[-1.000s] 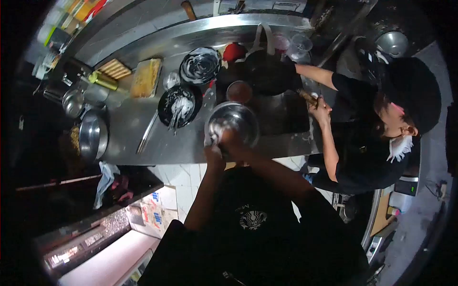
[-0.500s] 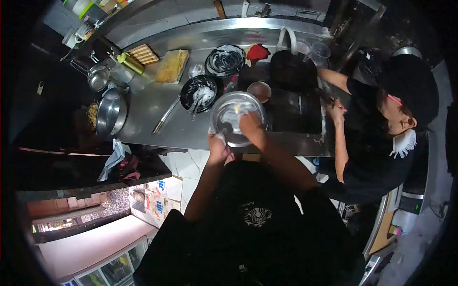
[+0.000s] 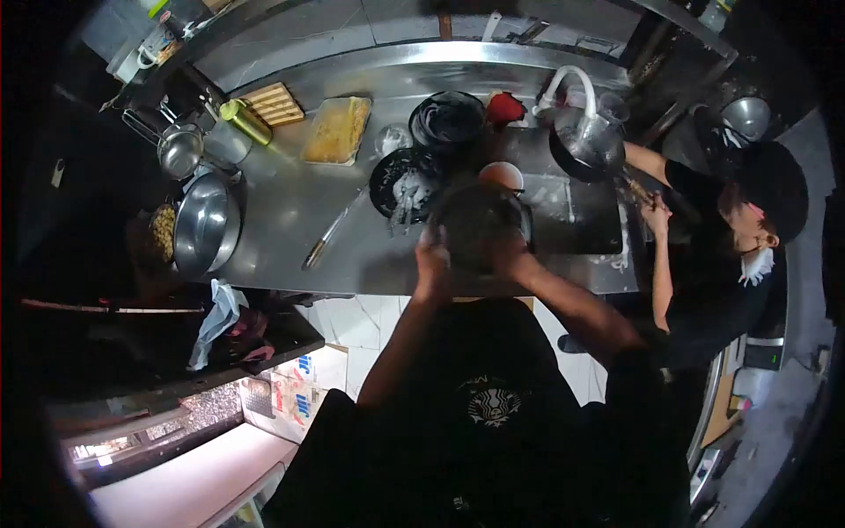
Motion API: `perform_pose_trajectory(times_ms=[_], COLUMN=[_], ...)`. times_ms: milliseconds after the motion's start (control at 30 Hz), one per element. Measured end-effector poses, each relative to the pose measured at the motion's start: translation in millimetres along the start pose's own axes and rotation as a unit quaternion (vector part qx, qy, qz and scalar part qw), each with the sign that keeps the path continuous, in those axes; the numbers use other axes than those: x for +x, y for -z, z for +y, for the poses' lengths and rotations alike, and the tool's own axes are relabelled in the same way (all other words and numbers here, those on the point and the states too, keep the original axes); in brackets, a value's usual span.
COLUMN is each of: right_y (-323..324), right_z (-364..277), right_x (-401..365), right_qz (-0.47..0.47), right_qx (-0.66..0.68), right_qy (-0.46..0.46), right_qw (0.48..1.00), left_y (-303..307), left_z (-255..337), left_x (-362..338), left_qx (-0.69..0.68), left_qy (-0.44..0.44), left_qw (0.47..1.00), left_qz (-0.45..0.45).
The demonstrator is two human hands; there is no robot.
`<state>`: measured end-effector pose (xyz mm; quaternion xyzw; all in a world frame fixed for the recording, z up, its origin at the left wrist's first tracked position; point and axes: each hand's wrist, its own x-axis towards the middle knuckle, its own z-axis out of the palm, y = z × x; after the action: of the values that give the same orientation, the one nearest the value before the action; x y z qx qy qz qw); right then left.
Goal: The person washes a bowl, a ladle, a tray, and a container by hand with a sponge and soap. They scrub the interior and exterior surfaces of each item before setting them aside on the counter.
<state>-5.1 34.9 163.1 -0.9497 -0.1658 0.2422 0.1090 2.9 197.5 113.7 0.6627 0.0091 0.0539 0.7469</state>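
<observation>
A round metal bowl (image 3: 480, 220), dark and smeared by motion, is held over the counter's front edge. My left hand (image 3: 432, 264) grips its left side, and my right hand (image 3: 510, 253) is on its right side near the rim. Fingertips of both hands are blurred or hidden. Just behind the bowl is a black pan (image 3: 385, 187) with white suds and utensils (image 3: 407, 198) in it. A small reddish-brown bowl (image 3: 502, 174) sits behind the held bowl, to the right. No sponge shows in either hand.
A co-worker (image 3: 704, 229) at the right holds a dark pan (image 3: 568, 157) under a white faucet (image 3: 588, 84). Another sudsy black pan (image 3: 447, 121), a red item (image 3: 505, 108), a yellowish tray (image 3: 337, 130), tongs (image 3: 330, 233) and a large steel bowl (image 3: 207, 224) stand on the steel counter (image 3: 273, 242).
The bowl has turned from showing its shiny sudsy inside to a dark surface. My right hand has gone from inside it to its right side. The co-worker's pan has tilted under the faucet.
</observation>
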Motion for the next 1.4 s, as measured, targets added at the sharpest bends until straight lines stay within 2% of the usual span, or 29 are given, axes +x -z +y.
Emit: perform_pose_trajectory(times_ms=[33,133,167,233,267,300,333,367,400,433,533,600,667,700,733,800,833,867,900,933,1000,1033,1133,1200,1233,1267,1367,1400], right_y=[0,-17,-32,-62,-73,-83,-72,-70,-46,-20,60,53,43,-1,-30,-63,-17,2,18,31,41,41,17,-8,-17,-25,-9,-6], right_z=[-7,-30,-36,-45,-41,-33,-31,-19,-11,-15,-57,-63,-68,-36,-19,1,-9,1,6,6,-7,-11,-6,0,7,14,41,39], right_x=[4,20,37,80,101,124,136,122,89,61,7,1,-2,20,36,53,42,52,45,32,13,7,9,20,31,41,37,29], right_qz=[-0.012,0.035,0.08,0.193,0.233,0.269,0.282,0.273,0.248,0.208,-0.006,0.008,0.025,0.023,0.108,0.27,0.243,0.208,0.192,0.173,0.141,0.125,0.016,0.113,0.154,0.19,0.305,0.316], right_qx=[0.009,0.243,0.372,0.593,0.581,0.548,0.408,0.219,0.02,-0.179,-0.059,0.117,0.296,0.297,0.247,0.139,-0.016,0.069,-0.023,-0.115,-0.059,-0.032,0.187,0.373,0.513,0.638,0.734,0.788], right_qy=[-0.016,-0.029,-0.054,-0.096,-0.118,-0.145,-0.185,-0.14,-0.089,-0.035,-0.154,-0.08,-0.003,0.027,-0.003,-0.062,-0.063,-0.07,-0.052,-0.035,-0.116,-0.155,-0.079,-0.114,-0.065,-0.016,-0.013,0.014], right_qw=[1.0,0.969,0.923,0.776,0.771,0.779,0.848,0.926,0.964,0.961,0.986,0.99,0.955,0.954,0.963,0.951,0.968,0.973,0.98,0.977,0.981,0.98,0.979,0.914,0.842,0.746,0.607,0.528], left_y=[9,19,20,23,22,21,20,21,22,26,51,52,54,54,54,55,57,62,67,70,58,50,35,27,21,17,3,-2], left_z=[8,37,46,60,66,64,60,54,47,60,-33,19,40,44,43,39,33,20,7,-22,-30,-9,59,42,57,68,106,102], left_x=[2,-3,-4,-3,-3,-3,-3,-2,-1,4,14,17,9,8,8,4,0,-1,-1,5,13,18,26,29,31,32,41,43], left_qx=[-0.022,-0.143,-0.209,-0.309,-0.346,-0.359,-0.372,-0.357,-0.342,-0.168,-0.223,-0.3,-0.416,-0.462,-0.487,-0.478,-0.443,-0.368,-0.287,-0.161,-0.184,-0.327,-0.246,-0.18,-0.126,-0.065,0.123,0.162], left_qy=[0.038,0.155,0.199,0.269,0.296,0.316,0.336,0.349,0.362,0.306,0.313,0.307,0.225,0.189,0.16,0.204,0.273,0.251,0.232,0.115,0.082,0.169,0.212,0.154,0.107,0.039,-0.168,-0.221], left_qw=[0.998,0.972,0.953,0.909,0.888,0.877,0.865,0.866,0.867,0.937,0.92,0.893,0.861,0.838,0.814,0.796,0.802,0.848,0.886,0.94,0.942,0.894,0.923,0.944,0.958,0.967,0.943,0.931], left_qz=[-0.035,-0.099,-0.091,-0.072,-0.061,-0.052,-0.042,-0.034,-0.026,-0.027,-0.081,-0.137,-0.187,-0.222,-0.273,-0.31,-0.293,-0.288,-0.28,-0.279,-0.267,-0.256,-0.208,-0.228,-0.236,-0.245,-0.258,-0.24])
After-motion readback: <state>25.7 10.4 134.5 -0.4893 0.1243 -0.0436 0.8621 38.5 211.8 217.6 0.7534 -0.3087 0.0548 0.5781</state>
